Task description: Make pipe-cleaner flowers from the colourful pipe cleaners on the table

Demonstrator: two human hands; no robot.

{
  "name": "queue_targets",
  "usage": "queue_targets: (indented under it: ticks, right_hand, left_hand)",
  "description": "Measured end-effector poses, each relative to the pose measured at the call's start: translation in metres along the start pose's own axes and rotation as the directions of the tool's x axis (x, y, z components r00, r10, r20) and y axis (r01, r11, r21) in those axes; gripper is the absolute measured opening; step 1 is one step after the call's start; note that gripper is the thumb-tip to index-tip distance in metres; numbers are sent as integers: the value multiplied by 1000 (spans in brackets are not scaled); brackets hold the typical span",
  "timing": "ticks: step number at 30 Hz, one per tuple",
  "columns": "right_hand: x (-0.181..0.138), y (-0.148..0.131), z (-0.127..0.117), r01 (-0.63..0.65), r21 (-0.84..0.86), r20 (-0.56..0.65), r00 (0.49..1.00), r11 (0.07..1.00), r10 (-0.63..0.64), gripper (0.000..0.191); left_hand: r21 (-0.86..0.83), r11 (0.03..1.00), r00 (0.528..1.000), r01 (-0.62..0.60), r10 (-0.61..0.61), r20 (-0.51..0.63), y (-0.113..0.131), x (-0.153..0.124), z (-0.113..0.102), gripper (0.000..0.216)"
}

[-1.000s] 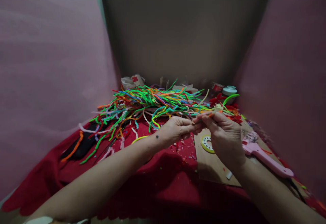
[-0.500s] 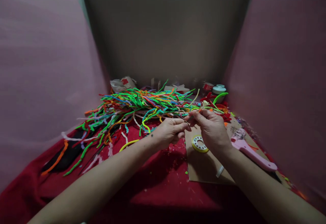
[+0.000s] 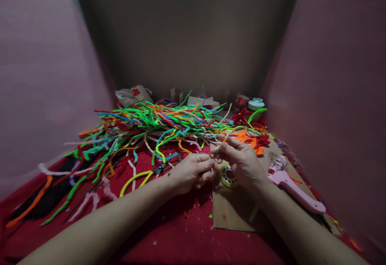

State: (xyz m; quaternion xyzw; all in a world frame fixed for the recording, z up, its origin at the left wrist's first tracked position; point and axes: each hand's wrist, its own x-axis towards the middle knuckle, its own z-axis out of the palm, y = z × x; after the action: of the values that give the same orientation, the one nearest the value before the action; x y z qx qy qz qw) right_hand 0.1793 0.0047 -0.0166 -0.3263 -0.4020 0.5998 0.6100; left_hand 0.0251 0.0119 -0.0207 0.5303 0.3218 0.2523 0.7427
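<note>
Seen from your head camera, your right hand clamps a thin green stem between thumb and fingers, above the left edge of a brown board. The stem's long axis slants, its lower end toward your left hand and its upper end up and rightward, toward a pale tip; you cannot tell whether the two are joined. The fingertips of your left hand come to that lower end, but whether they pinch it is too small to tell. On the board, a yellow-rimmed tape roll lies just below your right hand, with a pink glue gun to the right. A red cloth covers your work surface, flecked with scraps. Yellow-handled pliers lie beyond your left forearm, before a tangled heap of bright pipe cleaners. A pale blue jar stands at the back right. Pinkish panels flank you in dim light, with a dark grey backdrop ahead.
</note>
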Motion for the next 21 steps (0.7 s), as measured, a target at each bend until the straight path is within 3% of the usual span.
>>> queue_targets:
  ticks: [6,9,12,15,19,21]
  right_hand:
    - [1,4,-5,-41,94,-30,999,995,44,16]
    - [-2,8,-4,-63,136,-29,997,989,68,14]
    - [-6,9,3,-128,168,5,992,977,129,12]
    - [-9,5,8,-166,138,52,986,977,160,13]
    - [-7,-12,0,-59,23,-1,998,998,60,25]
    - [-6,-23,-9,13,-138,-69,997,990,-22,27]
  left_hand:
    - [-80,992,990,94,-85,112,-4,-3,-4,25]
    - [-25,997,989,79,-75,129,-3,-4,-1,25]
    - [61,998,998,-22,19,60,0,-2,5,25]
    - [12,994,993,-111,111,-34,6,1,12,23]
    - [-63,977,973,-201,192,-130,16,1,17,21]
    - [-57,968,959,-244,233,-160,21,-1,18,20]
